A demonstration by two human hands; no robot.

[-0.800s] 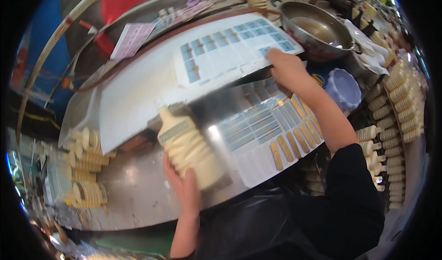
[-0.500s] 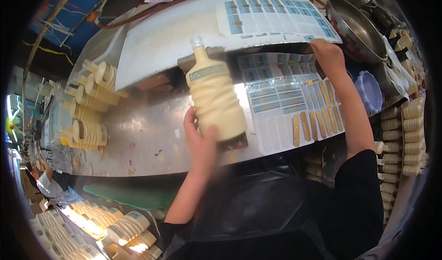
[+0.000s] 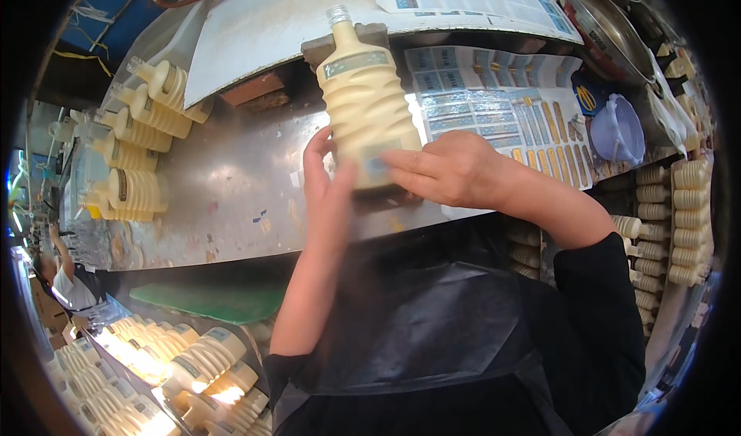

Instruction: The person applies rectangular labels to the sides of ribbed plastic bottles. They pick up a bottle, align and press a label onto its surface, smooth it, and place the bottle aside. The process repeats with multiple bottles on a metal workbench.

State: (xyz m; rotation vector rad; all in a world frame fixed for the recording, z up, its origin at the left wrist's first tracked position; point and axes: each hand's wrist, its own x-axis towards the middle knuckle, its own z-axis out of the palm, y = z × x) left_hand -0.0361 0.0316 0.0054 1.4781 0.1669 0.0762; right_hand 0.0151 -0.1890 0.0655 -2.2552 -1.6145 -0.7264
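Note:
A cream-coloured bottle (image 3: 369, 104) with a wavy, ribbed body and a clear threaded neck lies tilted back on the bench, neck away from me. A greenish band label (image 3: 356, 64) crosses its shoulder. At the bottle's lower left is my left hand (image 3: 324, 177), fingers along its side and thumb, blurred, over its front. My right hand (image 3: 448, 169) has its fingers together at a small blue label (image 3: 375, 166) on the lower front of the bottle. Right of the bottle lie sheets of blue and gold stickers (image 3: 494, 119).
Several cream bottles (image 3: 143, 146) lie at the left end of the metal bench (image 3: 224, 196); more fill the lower left (image 3: 193, 359) and right racks (image 3: 687, 220). A white board (image 3: 255, 42), lilac bucket (image 3: 617, 131) and large metal pan (image 3: 606, 34) stand beyond. Another person (image 3: 73, 281) is at far left.
My right hand has come from the far sticker sheet to the bottle's lower front, where a blue label now shows. My left hand stays at the bottle. The whole view has shifted slightly.

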